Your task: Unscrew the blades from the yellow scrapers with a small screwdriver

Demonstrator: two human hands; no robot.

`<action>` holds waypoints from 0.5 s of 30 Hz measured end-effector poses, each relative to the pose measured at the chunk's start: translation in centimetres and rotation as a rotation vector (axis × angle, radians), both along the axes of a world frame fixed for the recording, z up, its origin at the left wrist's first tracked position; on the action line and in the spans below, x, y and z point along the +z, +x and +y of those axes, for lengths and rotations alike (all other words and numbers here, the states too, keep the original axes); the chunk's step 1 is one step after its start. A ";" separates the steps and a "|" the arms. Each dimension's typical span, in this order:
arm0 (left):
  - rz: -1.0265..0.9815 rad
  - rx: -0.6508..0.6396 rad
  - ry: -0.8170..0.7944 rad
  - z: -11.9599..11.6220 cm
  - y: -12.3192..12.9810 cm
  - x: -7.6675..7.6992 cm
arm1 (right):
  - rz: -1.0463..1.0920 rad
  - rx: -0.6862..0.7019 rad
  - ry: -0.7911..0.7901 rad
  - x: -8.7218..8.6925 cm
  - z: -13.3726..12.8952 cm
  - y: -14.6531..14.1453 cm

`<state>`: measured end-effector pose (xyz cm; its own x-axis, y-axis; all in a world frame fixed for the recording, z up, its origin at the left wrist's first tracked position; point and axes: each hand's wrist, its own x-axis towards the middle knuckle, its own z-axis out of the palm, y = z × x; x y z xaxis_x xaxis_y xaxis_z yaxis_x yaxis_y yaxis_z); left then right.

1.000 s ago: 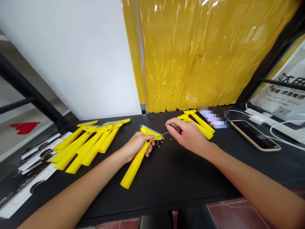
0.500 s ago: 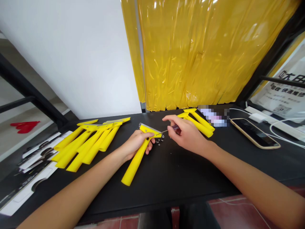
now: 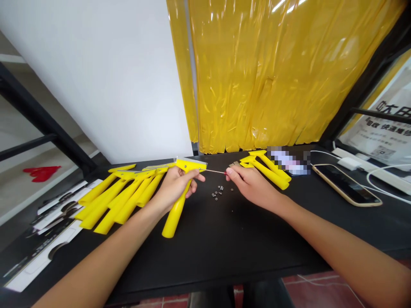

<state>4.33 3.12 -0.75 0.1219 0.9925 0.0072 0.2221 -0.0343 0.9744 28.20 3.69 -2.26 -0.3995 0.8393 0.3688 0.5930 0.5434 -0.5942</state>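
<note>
My left hand [image 3: 173,188] is closed around a yellow scraper [image 3: 175,216], its wide head up and its handle slanting down toward me. A clear strip edges the head, and a small screw shows at each end. My right hand [image 3: 252,182] grips a thin screwdriver [image 3: 215,171] whose handle is mostly hidden in the fingers. Its shaft runs level to the left, with the tip at the screw on the scraper head's right end. Several small screws and nuts [image 3: 216,194] lie loose on the black table [image 3: 205,252] between and below my hands.
Several yellow scrapers [image 3: 118,201] lie overlapping at left, beside white-and-black packages [image 3: 45,252]. More yellow scraper handles [image 3: 272,171] lie behind my right hand. Farther right are a phone [image 3: 346,184], a white power strip [image 3: 385,171] and cables. A yellow plastic curtain [image 3: 257,77] hangs behind.
My left hand has raised the scraper slightly up and to the left, away from the loose screws. My right hand has closed more fully around the screwdriver, now held level.
</note>
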 end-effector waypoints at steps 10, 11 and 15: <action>0.054 0.031 0.109 -0.2 -0.2 0.2 | 0.049 -0.032 0.166 -0.5 -0.1 0.0; 0.051 0.025 0.101 -0.2 -0.2 0.3 | 0.078 -0.022 0.179 -0.5 -0.2 -0.1; 0.086 0.012 0.105 -0.3 -0.2 0.2 | 0.260 0.046 0.077 -0.3 -0.4 -0.2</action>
